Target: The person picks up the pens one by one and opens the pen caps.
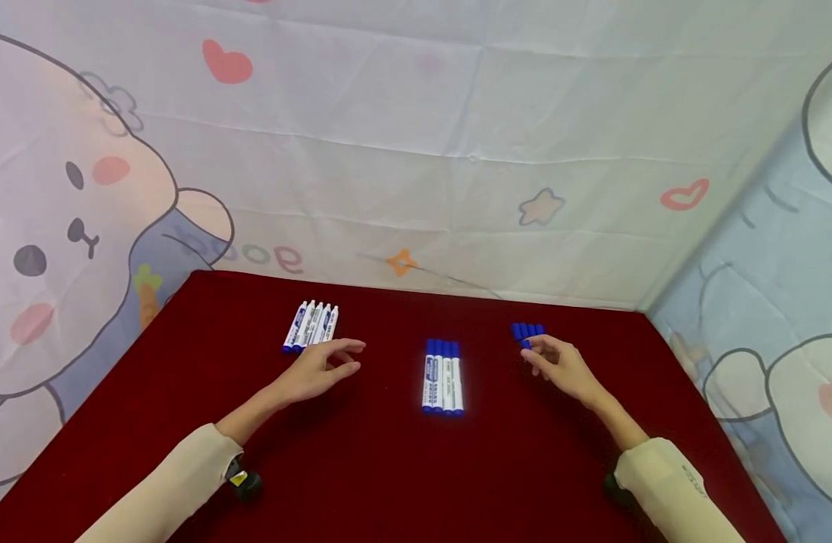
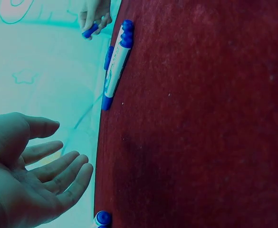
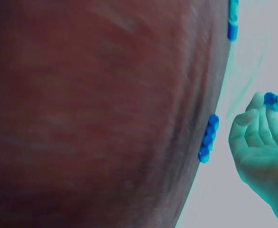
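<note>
My right hand [image 1: 563, 369] pinches a blue marker cap [image 3: 270, 99] between thumb and fingers, raised above the table. Just beyond it, several loose blue caps [image 1: 528, 331] lie side by side. The left hand [image 1: 315, 372] hovers palm inward over the cloth, fingers relaxed and holding nothing. Behind that hand, at the left, several white markers without caps [image 1: 311, 323] lie in a slanted row with their pale tips pointing away; the hand hides part of their near ends. Between both hands lies a neat row of capped white markers [image 1: 443, 381], blue caps facing the back.
A dark red cloth [image 1: 388, 475] covers the table, whose back edge meets a pale printed curtain [image 1: 388, 151]. Another curtain [image 1: 796, 264] borders the right side. Each wrist carries a dark strapped device, such as the left wrist's camera [image 1: 247, 486].
</note>
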A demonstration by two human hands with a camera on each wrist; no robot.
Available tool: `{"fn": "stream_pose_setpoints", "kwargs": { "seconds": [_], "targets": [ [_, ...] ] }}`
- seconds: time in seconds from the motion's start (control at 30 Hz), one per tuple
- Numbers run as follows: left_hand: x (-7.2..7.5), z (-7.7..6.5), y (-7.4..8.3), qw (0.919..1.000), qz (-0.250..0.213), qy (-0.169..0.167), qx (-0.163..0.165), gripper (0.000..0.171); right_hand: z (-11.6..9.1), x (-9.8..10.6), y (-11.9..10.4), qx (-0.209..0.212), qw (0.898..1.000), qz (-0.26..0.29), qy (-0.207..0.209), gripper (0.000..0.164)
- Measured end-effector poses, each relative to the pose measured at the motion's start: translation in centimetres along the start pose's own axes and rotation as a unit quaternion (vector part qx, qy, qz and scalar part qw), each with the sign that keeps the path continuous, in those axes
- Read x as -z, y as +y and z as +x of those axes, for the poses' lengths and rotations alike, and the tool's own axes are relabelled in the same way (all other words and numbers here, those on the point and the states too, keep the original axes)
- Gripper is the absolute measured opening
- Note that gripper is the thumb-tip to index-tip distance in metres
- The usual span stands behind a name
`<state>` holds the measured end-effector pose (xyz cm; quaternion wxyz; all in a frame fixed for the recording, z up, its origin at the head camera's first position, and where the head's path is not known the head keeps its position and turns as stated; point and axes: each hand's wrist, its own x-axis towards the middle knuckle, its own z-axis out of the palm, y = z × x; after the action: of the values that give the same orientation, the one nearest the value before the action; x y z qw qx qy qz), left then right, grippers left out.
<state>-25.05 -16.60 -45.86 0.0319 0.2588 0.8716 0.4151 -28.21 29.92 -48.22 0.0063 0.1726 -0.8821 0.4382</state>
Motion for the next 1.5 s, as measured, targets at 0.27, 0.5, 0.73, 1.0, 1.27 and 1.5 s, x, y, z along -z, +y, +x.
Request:
{"fn": "stream_pose_setpoints", "kwargs": {
  "seconds": [0.27,0.5,0.73,1.0,1.27,1.5],
  "targets": [
    [-0.4,-0.3,0.1,0.9998,-0.006,-0.011,0.013,0.039,2.3,1.6,0.6,-0.056,0.993,0.003,0.103,0.046],
    [-0.7,-0.4,0.2,0.9999,-0.005,-0.009,0.006,0.038,3.8,2.4,1.6,-0.151,0.979,-0.026,0.137,0.054],
    [-0.9,-0.3,0.6,0.9998,-0.010,-0.015,0.007,0.039,4.5,2.6,2.8,-0.186,0.976,-0.017,0.109,0.048],
    [-1.0,-0.2,0.9,0.9996,-0.014,-0.024,0.003,0.039,4.8,2.1,3.8,-0.192,0.977,-0.031,0.087,0.043],
    [-1.1,-0.1,0.9,0.9995,-0.013,-0.028,-0.007,0.039,4.9,2.4,3.7,-0.193,0.976,-0.070,0.075,0.044],
    [-1.2,-0.1,1.0,0.9996,-0.015,-0.024,0.001,0.038,4.7,2.5,3.5,-0.199,0.977,-0.049,0.059,0.044]
  ]
}}
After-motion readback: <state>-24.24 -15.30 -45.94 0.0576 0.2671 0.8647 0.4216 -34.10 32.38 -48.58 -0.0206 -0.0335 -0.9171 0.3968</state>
